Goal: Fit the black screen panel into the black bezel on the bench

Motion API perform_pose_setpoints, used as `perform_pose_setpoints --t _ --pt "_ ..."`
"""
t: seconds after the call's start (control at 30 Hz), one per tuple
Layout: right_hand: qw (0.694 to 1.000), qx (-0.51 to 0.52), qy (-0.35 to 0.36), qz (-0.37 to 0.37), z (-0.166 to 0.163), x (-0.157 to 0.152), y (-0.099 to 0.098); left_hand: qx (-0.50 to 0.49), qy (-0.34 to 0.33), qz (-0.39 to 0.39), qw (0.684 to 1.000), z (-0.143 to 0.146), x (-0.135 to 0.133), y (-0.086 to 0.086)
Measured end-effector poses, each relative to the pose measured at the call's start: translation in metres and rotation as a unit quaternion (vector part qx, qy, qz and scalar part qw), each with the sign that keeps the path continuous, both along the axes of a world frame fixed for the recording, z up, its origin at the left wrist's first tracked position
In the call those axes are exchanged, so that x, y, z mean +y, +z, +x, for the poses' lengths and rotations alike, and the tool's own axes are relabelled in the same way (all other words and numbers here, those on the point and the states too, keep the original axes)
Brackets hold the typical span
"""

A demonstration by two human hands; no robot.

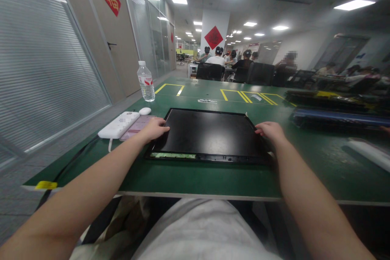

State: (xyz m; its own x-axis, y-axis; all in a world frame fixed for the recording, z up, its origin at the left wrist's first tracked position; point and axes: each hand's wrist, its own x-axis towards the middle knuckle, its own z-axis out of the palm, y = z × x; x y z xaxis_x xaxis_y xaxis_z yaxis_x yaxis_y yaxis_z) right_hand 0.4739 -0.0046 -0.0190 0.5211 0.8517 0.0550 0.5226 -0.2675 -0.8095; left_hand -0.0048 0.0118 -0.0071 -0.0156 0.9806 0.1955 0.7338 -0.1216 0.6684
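Note:
A flat black screen panel (210, 134) lies on the green table (198, 176) in front of me, with a green circuit strip (173, 155) along its near left edge. My left hand (154, 128) rests on the panel's left edge, fingers curled over it. At the panel's right edge sits my right hand (269, 130), its fingers bent onto the frame. Both hands grip the panel from opposite sides.
A white power strip (118, 125), a pink phone (137, 126), a white mouse (145, 111) and a water bottle (146, 81) stand at the left. Dark stacked panels (335, 107) lie at the right. Several people sit at the far end.

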Motion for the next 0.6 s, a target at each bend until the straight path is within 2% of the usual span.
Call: perform_pose_setpoints --t 0.1,0.3,0.6 --pt "1.000 0.003 0.002 0.004 0.0005 0.0003 -0.0008 0.011 0.001 -0.003 1.000 0.0012 -0.0009 0.0012" --pt "1.000 0.028 -0.004 -0.003 -0.0040 -0.0020 0.0035 -0.028 0.004 0.005 1.000 0.0006 -0.0009 -0.0006" --pt "1.000 -0.003 0.004 -0.006 -0.0007 -0.0008 0.0017 0.038 -0.014 -0.008 0.999 -0.0039 0.0039 -0.0049"
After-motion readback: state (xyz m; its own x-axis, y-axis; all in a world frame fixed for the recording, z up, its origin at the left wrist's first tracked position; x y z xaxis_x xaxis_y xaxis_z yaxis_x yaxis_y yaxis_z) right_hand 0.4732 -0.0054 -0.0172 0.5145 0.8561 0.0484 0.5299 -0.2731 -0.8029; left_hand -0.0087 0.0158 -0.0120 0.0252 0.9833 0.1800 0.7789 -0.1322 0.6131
